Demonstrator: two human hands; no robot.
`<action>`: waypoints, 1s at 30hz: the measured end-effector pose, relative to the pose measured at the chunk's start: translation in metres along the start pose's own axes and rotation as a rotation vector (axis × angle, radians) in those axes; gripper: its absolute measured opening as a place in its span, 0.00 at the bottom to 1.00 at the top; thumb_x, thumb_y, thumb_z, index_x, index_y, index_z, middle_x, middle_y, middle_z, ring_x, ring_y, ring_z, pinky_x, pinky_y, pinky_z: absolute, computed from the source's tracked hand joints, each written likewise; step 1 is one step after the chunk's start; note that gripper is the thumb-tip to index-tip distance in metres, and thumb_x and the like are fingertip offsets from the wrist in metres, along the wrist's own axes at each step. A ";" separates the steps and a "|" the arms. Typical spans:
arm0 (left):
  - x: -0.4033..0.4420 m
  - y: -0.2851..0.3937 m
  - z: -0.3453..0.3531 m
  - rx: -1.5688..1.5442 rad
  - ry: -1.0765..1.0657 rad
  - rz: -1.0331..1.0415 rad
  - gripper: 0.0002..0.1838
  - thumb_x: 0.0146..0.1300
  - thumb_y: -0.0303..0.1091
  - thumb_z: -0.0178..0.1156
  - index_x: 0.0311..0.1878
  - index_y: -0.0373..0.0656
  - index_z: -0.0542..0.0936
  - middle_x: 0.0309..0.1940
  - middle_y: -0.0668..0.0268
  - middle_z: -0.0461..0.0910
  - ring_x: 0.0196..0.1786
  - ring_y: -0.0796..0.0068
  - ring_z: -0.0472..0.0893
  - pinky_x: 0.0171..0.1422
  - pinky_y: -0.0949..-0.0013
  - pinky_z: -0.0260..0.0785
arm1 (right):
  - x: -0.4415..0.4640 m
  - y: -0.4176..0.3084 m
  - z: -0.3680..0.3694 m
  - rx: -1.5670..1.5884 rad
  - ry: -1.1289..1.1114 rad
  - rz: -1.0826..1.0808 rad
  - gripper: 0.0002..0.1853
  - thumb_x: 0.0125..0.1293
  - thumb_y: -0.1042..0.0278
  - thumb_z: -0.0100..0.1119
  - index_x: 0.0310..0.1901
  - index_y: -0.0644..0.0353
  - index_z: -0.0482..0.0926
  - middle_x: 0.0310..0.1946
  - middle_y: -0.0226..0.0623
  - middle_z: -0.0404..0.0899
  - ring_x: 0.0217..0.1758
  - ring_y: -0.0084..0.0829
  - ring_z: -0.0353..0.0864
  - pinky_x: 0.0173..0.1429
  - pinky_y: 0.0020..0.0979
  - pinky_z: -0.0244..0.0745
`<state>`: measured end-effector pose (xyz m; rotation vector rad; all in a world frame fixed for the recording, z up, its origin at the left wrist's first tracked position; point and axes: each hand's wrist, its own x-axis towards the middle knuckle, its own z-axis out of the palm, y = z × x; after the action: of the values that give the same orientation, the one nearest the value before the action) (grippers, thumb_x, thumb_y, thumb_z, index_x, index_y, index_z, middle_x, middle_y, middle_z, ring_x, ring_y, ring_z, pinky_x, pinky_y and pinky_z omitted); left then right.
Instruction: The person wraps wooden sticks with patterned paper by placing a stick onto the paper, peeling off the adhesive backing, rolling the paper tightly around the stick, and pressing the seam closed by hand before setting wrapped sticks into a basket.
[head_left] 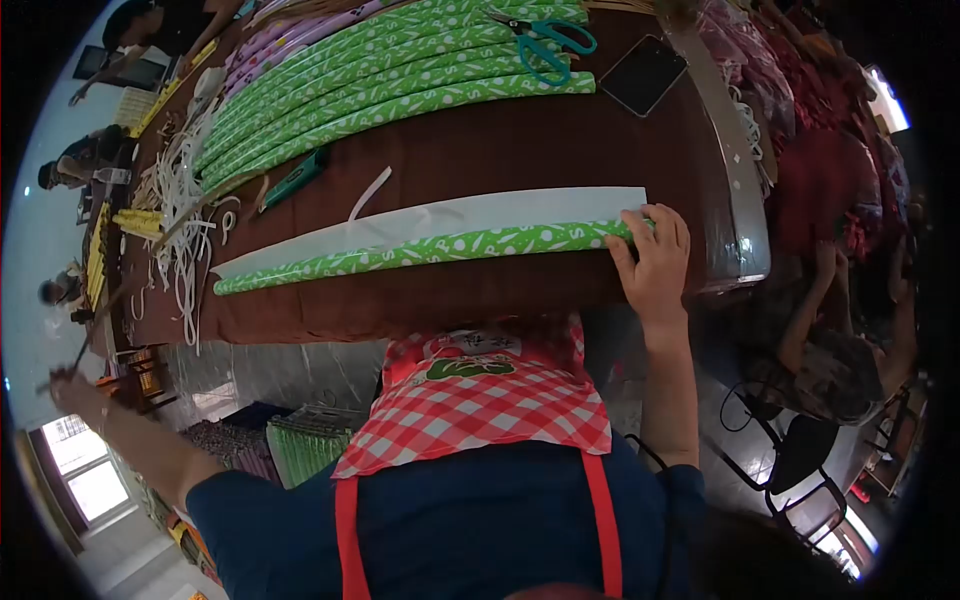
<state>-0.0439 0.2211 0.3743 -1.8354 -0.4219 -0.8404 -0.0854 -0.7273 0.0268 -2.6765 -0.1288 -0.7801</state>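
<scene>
The big worktop (500,150) wears a brown cloth. Fat green rolls with white marks (400,80) lie side by side at its far side, maybe to keep them tidy. One long green paper roll, white inside, partly open (430,247), lies near the front edge. The right hand (655,262) has its grip clamped on that roll's end—likely so it can't slip or spring open. The left hand (78,392) reaches far out, its grip closed on a long, thin brown strip (120,290). Teal-handled scissors (545,55) rest on the rolls.

The left fingers are blurry, so their hold is hard to see—and the right palm hides the roll's tip.
</scene>
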 end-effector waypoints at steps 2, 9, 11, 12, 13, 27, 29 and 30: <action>-0.009 -0.059 -0.057 0.236 -0.248 -0.436 0.16 0.57 0.50 0.69 0.32 0.46 0.87 0.30 0.66 0.87 0.35 0.70 0.87 0.35 0.68 0.77 | 0.001 0.000 0.000 0.001 -0.015 -0.006 0.18 0.61 0.55 0.67 0.47 0.58 0.81 0.48 0.41 0.74 0.56 0.46 0.71 0.60 0.46 0.66; 0.064 0.038 -0.171 -1.123 0.031 -0.621 0.14 0.69 0.39 0.56 0.46 0.38 0.82 0.36 0.64 0.83 0.38 0.69 0.84 0.42 0.68 0.76 | -0.002 0.002 0.005 0.027 0.006 0.010 0.17 0.60 0.57 0.68 0.47 0.57 0.82 0.48 0.41 0.75 0.56 0.46 0.72 0.60 0.46 0.66; 0.065 0.154 -0.229 -1.720 -0.146 -0.435 0.13 0.73 0.33 0.53 0.52 0.36 0.80 0.35 0.64 0.82 0.36 0.69 0.83 0.42 0.71 0.76 | -0.002 0.004 0.004 -0.002 0.027 0.006 0.17 0.60 0.57 0.68 0.47 0.57 0.82 0.48 0.41 0.75 0.56 0.46 0.72 0.60 0.46 0.66; 0.047 0.217 -0.295 -1.885 -0.383 -0.305 0.09 0.71 0.29 0.54 0.50 0.38 0.79 0.32 0.68 0.79 0.32 0.78 0.78 0.36 0.76 0.70 | -0.002 0.003 0.004 0.022 0.010 0.006 0.17 0.60 0.57 0.68 0.47 0.57 0.82 0.47 0.41 0.75 0.56 0.46 0.72 0.60 0.45 0.66; 0.029 0.281 -0.362 -2.000 -0.646 -0.183 0.07 0.70 0.25 0.55 0.48 0.39 0.78 0.29 0.72 0.76 0.28 0.86 0.73 0.30 0.81 0.65 | -0.001 0.003 0.003 0.044 -0.006 0.005 0.17 0.60 0.56 0.68 0.47 0.56 0.82 0.47 0.41 0.75 0.56 0.46 0.72 0.60 0.45 0.66; -0.082 0.572 -0.616 -2.246 -0.793 0.944 0.07 0.59 0.34 0.65 0.36 0.41 0.83 0.31 0.58 0.84 0.33 0.56 0.82 0.39 0.59 0.73 | -0.004 -0.006 0.002 -0.001 0.049 0.107 0.24 0.55 0.53 0.71 0.49 0.58 0.78 0.47 0.39 0.74 0.54 0.43 0.73 0.58 0.48 0.65; -0.083 0.578 -0.622 -2.200 -0.736 0.963 0.08 0.60 0.36 0.64 0.35 0.41 0.83 0.31 0.59 0.84 0.34 0.57 0.83 0.40 0.58 0.73 | -0.004 -0.005 0.003 0.015 0.084 0.096 0.24 0.54 0.52 0.72 0.46 0.59 0.77 0.46 0.40 0.74 0.54 0.43 0.73 0.59 0.48 0.66; -0.084 0.582 -0.624 -2.202 -0.737 0.975 0.08 0.60 0.36 0.64 0.35 0.41 0.83 0.31 0.59 0.84 0.34 0.57 0.83 0.40 0.58 0.73 | -0.004 -0.005 0.002 0.009 0.084 0.105 0.24 0.54 0.52 0.72 0.46 0.59 0.77 0.46 0.40 0.74 0.54 0.43 0.73 0.59 0.48 0.66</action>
<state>0.0426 -0.5763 0.0706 -3.5565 1.6197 0.6423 -0.0885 -0.7218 0.0251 -2.6132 0.0282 -0.8543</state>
